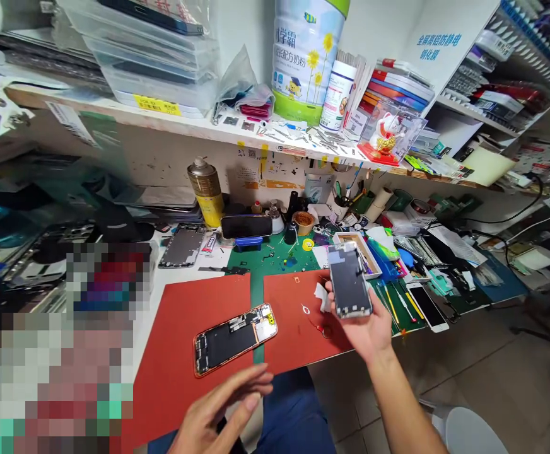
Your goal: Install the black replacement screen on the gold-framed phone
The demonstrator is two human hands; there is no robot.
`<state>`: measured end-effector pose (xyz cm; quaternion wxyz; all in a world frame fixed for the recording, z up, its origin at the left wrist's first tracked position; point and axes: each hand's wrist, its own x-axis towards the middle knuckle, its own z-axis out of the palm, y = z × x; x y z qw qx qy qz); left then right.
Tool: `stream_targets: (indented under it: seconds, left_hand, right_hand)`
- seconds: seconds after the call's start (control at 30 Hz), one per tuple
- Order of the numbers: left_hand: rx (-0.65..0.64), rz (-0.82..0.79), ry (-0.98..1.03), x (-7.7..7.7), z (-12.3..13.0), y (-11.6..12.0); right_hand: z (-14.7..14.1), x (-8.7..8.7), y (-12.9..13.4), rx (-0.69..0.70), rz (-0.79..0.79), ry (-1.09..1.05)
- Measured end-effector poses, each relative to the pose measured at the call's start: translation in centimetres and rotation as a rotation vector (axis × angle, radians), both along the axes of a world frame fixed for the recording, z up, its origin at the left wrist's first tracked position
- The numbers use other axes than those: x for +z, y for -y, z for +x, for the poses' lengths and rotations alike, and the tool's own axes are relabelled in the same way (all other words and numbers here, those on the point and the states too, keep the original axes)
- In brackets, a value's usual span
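My right hand (372, 334) grips a phone screen panel (351, 284), raised over the right part of the red mat with its dark, metal-edged side toward me. A crumpled white scrap (321, 296) shows beside those fingers; whether they hold it too I cannot tell. On the mat lies an opened phone body (232, 340) with an orange frame, its battery and boards exposed. My left hand (228, 403) hovers at the front edge just below that phone, fingers stretched and thumb apart, holding nothing.
Two red mat pieces (161, 372) lie on a green mat (257, 290). Screwdrivers (405, 302) and a white phone front (427, 307) are at the right. A propped phone (246, 226), a yellow spray can (205, 192) and small bottles stand behind. A loaded shelf (199, 131) overhangs the bench.
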<state>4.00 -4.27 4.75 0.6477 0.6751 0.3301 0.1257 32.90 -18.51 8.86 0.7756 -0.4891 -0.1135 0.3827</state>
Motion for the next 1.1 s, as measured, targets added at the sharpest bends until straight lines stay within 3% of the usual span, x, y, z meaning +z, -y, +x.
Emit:
stream_targets:
  seconds: [0.07,0.13,0.33,0.43,0.57,0.7,1.1]
  left_hand:
    - [0.124,-0.073,0.082,1.5,2.3,0.1]
    - [0.169,-0.138,0.129,2.4,4.2,0.5]
    - [0.18,-0.362,0.269,3.0,5.9,2.1]
    - [0.174,-0.483,0.304,2.6,5.4,2.8]
    - [0.229,-0.524,0.323,2.1,5.0,3.3]
    - [0.172,-0.516,0.306,2.4,5.1,3.3]
    - [0.221,-0.458,0.239,3.2,5.0,2.5]
  right_hand:
    - [-3.7,-1.0,0.6,0.103,0.164,-0.299]
    - [-7.0,-1.8,1.0,0.158,0.227,-0.449]
    - [-12.8,-3.1,1.6,0.28,0.236,-0.63]
    - [-13.7,-3.2,1.6,0.272,0.212,-0.658]
    - [-14.0,-3.5,1.5,0.234,0.204,-0.684]
    - [-14.2,-3.8,1.2,0.219,0.201,-0.698]
    - [-14.8,-3.3,0.5,0.232,0.165,-0.698]
